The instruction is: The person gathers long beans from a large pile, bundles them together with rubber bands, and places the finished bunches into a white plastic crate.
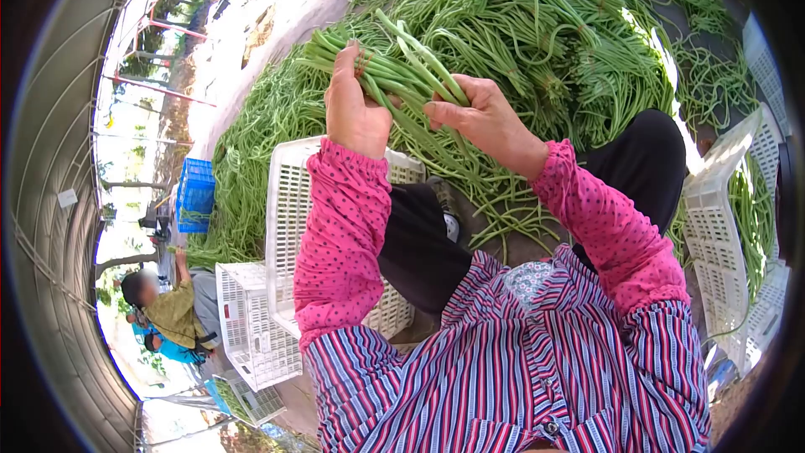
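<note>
My left hand (356,109) is wrapped round a bundle of long green beans (390,74), with a reddish band near its upper end. A few paler beans (423,59) are pinched between the thumb and fingers of my right hand (486,117), lying against the bundle's right side. The long ends of the bundle hang down between both hands. Behind and beyond them spreads a big heap of green beans (528,25), some of it tied in bunches. Loose beans (520,222) lie on the dark ground near my knees.
White plastic crates (285,159) stand at my left, with another (251,331) beyond. At the right, a white crate (713,226) is beside beans. A blue crate (194,193) and a seated person (180,310) are at the far left.
</note>
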`<action>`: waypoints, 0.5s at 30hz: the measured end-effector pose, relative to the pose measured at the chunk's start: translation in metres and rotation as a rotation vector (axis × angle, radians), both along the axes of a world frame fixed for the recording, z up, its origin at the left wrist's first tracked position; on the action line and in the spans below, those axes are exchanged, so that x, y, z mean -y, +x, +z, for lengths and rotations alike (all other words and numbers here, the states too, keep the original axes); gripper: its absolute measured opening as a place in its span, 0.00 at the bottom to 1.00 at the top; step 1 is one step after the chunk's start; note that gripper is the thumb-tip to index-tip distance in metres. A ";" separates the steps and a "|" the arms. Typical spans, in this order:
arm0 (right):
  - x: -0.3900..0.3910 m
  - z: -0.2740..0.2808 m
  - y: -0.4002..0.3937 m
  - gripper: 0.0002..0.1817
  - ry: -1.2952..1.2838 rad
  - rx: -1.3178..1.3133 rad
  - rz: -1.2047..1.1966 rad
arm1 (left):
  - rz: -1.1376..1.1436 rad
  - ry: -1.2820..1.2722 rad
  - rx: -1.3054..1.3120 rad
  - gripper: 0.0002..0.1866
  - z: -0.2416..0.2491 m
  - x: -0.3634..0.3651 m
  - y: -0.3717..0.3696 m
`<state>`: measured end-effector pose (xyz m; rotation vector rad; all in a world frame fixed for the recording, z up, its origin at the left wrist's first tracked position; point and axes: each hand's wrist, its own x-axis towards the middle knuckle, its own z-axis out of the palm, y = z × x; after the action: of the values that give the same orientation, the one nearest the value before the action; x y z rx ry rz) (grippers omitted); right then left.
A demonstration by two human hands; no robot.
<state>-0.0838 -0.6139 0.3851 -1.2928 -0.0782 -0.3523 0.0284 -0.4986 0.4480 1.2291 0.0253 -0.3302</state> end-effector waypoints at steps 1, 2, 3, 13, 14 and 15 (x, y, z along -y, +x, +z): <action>0.001 -0.004 -0.001 0.07 0.001 -0.001 -0.003 | -0.020 -0.041 -0.062 0.11 0.001 -0.002 0.006; 0.003 -0.011 -0.003 0.07 -0.007 -0.038 0.042 | -0.040 -0.082 -0.123 0.11 0.001 -0.004 0.011; 0.005 -0.016 -0.005 0.07 -0.016 -0.074 0.088 | -0.041 -0.082 -0.124 0.11 0.000 -0.005 0.015; 0.091 0.013 -0.089 0.11 -0.015 -0.187 -0.240 | 0.096 -0.001 -0.131 0.14 -0.005 -0.036 0.054; 0.117 0.028 -0.098 0.12 -0.053 -0.145 -0.315 | 0.096 -0.023 -0.130 0.13 -0.004 -0.035 0.050; 0.136 0.042 -0.103 0.13 -0.265 -0.031 -0.563 | 0.099 -0.027 -0.134 0.13 -0.004 -0.035 0.048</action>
<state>-0.1869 -0.7499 0.4269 -1.5728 0.2800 -0.8235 0.0768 -0.4640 0.4441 1.1734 0.1957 -0.3255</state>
